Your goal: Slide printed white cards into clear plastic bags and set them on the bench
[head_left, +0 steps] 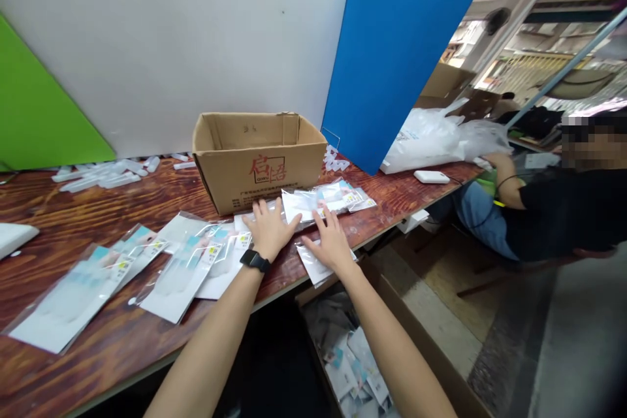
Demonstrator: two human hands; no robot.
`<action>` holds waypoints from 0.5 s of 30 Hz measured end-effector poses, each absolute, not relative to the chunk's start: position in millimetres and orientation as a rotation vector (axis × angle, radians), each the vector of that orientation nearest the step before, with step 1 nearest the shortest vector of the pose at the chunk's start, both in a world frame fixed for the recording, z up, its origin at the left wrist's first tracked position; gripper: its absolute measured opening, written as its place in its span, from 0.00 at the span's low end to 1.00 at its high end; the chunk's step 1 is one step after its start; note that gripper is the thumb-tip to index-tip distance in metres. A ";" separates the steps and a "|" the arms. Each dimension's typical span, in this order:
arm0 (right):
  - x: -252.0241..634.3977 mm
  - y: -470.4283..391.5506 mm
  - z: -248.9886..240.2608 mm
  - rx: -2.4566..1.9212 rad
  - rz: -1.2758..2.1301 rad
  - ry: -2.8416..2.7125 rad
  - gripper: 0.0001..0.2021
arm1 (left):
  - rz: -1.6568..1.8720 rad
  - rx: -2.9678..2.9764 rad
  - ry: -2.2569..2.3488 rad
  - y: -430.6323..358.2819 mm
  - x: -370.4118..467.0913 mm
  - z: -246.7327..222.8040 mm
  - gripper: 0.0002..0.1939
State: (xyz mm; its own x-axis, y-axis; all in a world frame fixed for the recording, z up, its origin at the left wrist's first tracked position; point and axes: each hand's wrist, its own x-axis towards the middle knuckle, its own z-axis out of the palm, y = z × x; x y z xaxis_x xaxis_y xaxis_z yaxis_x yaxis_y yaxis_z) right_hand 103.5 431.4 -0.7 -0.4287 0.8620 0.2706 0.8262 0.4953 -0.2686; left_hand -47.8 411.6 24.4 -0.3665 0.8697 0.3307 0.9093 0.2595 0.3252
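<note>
Three upright boards fill the top of the frame: a white one in the centre, a blue one to its right and a green one at the far left. Below them the wooden table runs across the left and middle. An open cardboard box with red print stands at centre, just above the hands. At the right edge a seated person in a dark top reaches toward a heap of white plastic bags. Another carton under the table edge, bottom centre, holds more packets. Clear flat packets with white cards lie spread over the lower left of the table.

A smaller stack of packets lies right of centre, touching the box front. The left hand, with a black watch on its wrist, lies flat and fully open, palm down on the stack's left end, gripping nothing. The right hand is likewise flat, fingers spread, pressing on the packets at the table's near edge.
</note>
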 end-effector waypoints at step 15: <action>290.0 282.6 -78.0 -1.773 -0.064 -1.698 0.19 | -0.853 -2.740 -1.579 332.2 92.5 -5.8 0.36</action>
State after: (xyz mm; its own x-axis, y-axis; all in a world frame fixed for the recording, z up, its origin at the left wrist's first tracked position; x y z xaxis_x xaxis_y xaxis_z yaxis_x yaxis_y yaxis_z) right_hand 290.0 282.6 -78.0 0.1506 0.8691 0.4712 0.9019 0.0743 -0.4254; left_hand 92.5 332.2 -5.8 0.4023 0.8376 0.3697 0.7684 -0.5284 0.3610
